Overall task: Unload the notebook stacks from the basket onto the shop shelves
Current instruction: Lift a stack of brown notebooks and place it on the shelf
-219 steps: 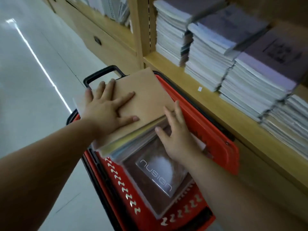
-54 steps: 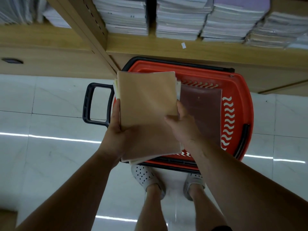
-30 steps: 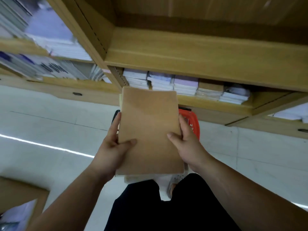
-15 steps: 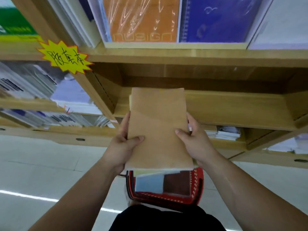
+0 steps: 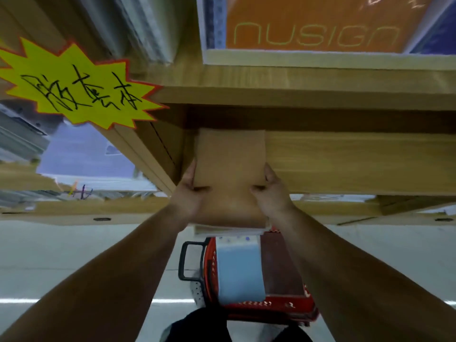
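A stack of notebooks with a plain brown cover is held level, its far end inside the wooden shelf compartment. My left hand grips the stack's left edge, thumb on top. My right hand grips the right edge the same way. Below on the floor stands the red basket, with a light blue notebook and a dark brown one lying in it.
A yellow starburst price sign hangs on the shelf post at left. An orange nusign notebook stands on the shelf above. Stacks of notebooks fill the left bay. The basket's black handle points left over the pale tiled floor.
The brown stack has been raised and pushed forward, so its far end is now inside the shelf compartment. Both hands keep the same hold on its sides.
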